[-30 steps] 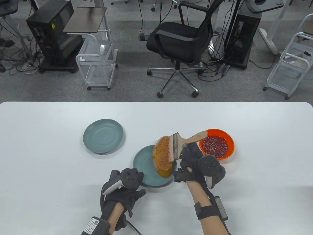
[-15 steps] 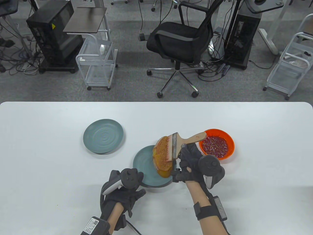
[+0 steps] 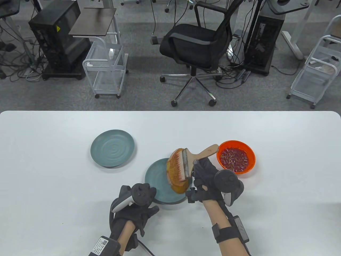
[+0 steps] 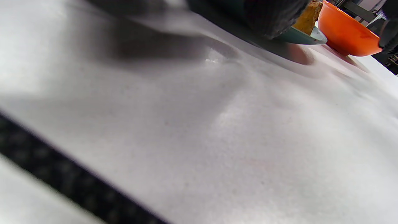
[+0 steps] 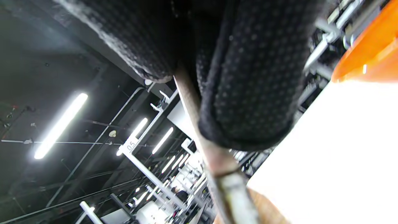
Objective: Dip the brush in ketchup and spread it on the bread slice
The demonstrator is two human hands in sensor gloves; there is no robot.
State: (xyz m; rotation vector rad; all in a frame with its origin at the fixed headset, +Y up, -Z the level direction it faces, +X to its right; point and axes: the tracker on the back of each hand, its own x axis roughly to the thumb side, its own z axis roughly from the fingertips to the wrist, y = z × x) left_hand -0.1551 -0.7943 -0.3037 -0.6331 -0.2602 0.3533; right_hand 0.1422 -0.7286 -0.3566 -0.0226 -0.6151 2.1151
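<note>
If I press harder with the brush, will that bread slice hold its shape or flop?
Probably flops: the bread slice stands propped on the plate and looks sauce-soaked. The brush in the right hand may tip it.

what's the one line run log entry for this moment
right hand grips brush | bristles on bread slice | left hand at plate
</note>
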